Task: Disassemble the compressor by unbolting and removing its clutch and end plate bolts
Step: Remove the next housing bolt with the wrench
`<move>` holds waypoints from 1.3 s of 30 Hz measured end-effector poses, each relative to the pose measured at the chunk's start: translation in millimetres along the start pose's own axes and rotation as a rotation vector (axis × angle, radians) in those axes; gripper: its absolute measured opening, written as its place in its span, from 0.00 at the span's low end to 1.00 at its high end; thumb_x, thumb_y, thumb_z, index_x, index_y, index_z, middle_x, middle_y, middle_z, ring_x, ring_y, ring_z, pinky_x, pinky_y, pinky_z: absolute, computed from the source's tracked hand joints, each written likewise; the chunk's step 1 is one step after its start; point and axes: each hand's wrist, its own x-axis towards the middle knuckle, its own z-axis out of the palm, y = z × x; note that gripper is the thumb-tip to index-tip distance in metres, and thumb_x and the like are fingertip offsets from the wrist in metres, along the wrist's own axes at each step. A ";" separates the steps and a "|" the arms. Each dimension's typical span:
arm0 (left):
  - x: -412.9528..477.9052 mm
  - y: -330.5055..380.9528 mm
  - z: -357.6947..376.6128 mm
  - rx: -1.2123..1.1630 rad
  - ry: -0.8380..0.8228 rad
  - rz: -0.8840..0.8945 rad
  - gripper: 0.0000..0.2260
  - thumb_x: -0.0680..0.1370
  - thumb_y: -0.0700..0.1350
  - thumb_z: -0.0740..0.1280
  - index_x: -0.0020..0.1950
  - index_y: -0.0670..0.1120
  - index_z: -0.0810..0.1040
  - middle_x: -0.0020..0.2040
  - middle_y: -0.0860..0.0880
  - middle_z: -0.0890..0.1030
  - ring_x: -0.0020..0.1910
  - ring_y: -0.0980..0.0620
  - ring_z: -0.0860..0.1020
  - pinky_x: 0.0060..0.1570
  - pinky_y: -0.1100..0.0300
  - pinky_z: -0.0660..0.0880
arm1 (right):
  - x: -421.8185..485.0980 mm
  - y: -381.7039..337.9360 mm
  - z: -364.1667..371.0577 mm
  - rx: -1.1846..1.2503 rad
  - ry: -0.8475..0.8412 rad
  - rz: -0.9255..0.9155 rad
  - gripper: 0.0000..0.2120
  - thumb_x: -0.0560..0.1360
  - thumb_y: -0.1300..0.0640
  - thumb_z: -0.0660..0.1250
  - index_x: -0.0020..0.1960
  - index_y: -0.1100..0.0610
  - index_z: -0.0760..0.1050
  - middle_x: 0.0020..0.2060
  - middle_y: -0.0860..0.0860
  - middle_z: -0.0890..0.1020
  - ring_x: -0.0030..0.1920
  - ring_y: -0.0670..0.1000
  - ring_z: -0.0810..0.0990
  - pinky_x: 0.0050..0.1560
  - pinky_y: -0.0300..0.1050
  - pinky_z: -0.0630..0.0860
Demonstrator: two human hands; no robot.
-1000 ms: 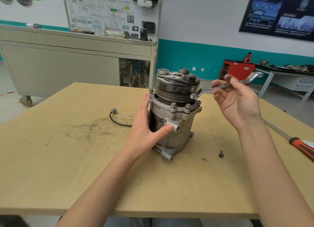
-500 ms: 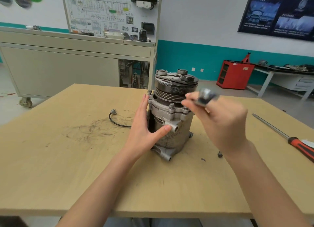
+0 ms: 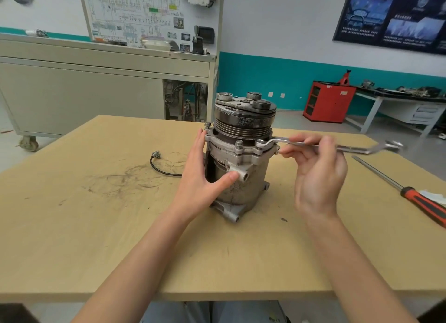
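Note:
A grey metal compressor (image 3: 241, 175) stands upright on the wooden table (image 3: 96, 226), its black grooved pulley and clutch plate (image 3: 243, 103) on top. Bolts stick up around the end plate flange (image 3: 239, 143). My left hand (image 3: 205, 177) presses against the compressor's left side, fingers spread, thumb on a port at the front. My right hand (image 3: 318, 175) holds a silver ring wrench (image 3: 313, 144) by the shaft. The wrench lies level, its ring end (image 3: 260, 142) seated on a flange bolt at the front right.
A red-handled screwdriver (image 3: 410, 194) lies on the table at the right. A black cable with a connector (image 3: 156, 163) trails left of the compressor. A small dark bit (image 3: 284, 219) sits near the base. Behind stand a grey cabinet (image 3: 96, 93) and a red box (image 3: 328, 100).
My right hand swung the wrench toward me half a second ago and has now swung it back out to the right, ring end on the flange bolt. My left hand stayed put.

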 end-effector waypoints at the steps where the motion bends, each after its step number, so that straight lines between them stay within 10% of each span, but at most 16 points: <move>1: 0.0 0.2 -0.3 0.002 0.002 -0.001 0.48 0.65 0.72 0.65 0.78 0.60 0.46 0.79 0.62 0.49 0.75 0.66 0.50 0.70 0.65 0.53 | 11.0 3.7 -1.5 0.188 0.081 0.225 0.16 0.81 0.61 0.50 0.38 0.58 0.70 0.32 0.51 0.81 0.29 0.50 0.78 0.33 0.40 0.76; 5: -0.9 1.2 -0.1 0.011 -0.003 0.000 0.49 0.65 0.72 0.65 0.79 0.57 0.46 0.79 0.62 0.49 0.75 0.68 0.50 0.71 0.64 0.53 | 54.2 22.4 0.9 0.356 0.006 0.664 0.15 0.82 0.59 0.50 0.37 0.57 0.65 0.28 0.51 0.76 0.24 0.46 0.71 0.26 0.35 0.69; 11: -0.4 1.7 -0.3 0.006 -0.006 -0.013 0.49 0.65 0.73 0.65 0.78 0.59 0.45 0.79 0.63 0.49 0.75 0.68 0.50 0.70 0.66 0.53 | 70.7 14.4 -3.5 0.274 -0.206 0.679 0.16 0.83 0.54 0.50 0.39 0.57 0.68 0.29 0.51 0.79 0.26 0.46 0.75 0.27 0.34 0.73; 16: -0.8 1.8 -0.5 0.012 -0.011 -0.008 0.49 0.65 0.73 0.64 0.78 0.59 0.45 0.79 0.63 0.49 0.75 0.68 0.50 0.70 0.65 0.53 | 56.6 -19.5 1.2 0.034 -0.029 0.128 0.19 0.83 0.52 0.54 0.38 0.58 0.74 0.30 0.50 0.82 0.25 0.47 0.78 0.26 0.36 0.73; 24: -0.4 1.4 1.3 0.001 0.002 -0.006 0.49 0.65 0.73 0.65 0.78 0.58 0.47 0.79 0.60 0.51 0.76 0.66 0.51 0.73 0.60 0.54 | 10.5 -26.8 29.0 -0.835 -0.372 -0.917 0.17 0.77 0.54 0.64 0.36 0.66 0.80 0.28 0.56 0.80 0.25 0.52 0.77 0.28 0.40 0.71; 33: 2.0 -2.7 3.3 -0.090 0.003 -0.001 0.44 0.66 0.67 0.71 0.73 0.68 0.46 0.79 0.51 0.56 0.77 0.57 0.55 0.75 0.53 0.57 | -19.2 -1.9 33.6 -1.100 -0.324 -1.157 0.12 0.70 0.55 0.75 0.36 0.64 0.80 0.31 0.56 0.80 0.28 0.52 0.78 0.29 0.39 0.72; 36: 1.5 -3.8 2.4 -0.033 0.005 0.018 0.48 0.66 0.70 0.68 0.77 0.58 0.47 0.79 0.55 0.52 0.77 0.62 0.51 0.74 0.64 0.52 | -14.5 2.0 24.5 -0.899 -0.321 -1.060 0.19 0.77 0.51 0.65 0.37 0.64 0.80 0.33 0.57 0.81 0.30 0.51 0.79 0.33 0.37 0.74; 39: -0.8 -0.8 0.9 -0.003 0.007 -0.006 0.50 0.63 0.77 0.63 0.78 0.59 0.46 0.78 0.62 0.50 0.74 0.70 0.49 0.64 0.80 0.49 | -3.0 2.1 6.8 -0.331 -0.164 -0.401 0.17 0.82 0.54 0.54 0.41 0.59 0.76 0.36 0.48 0.82 0.32 0.48 0.79 0.37 0.35 0.75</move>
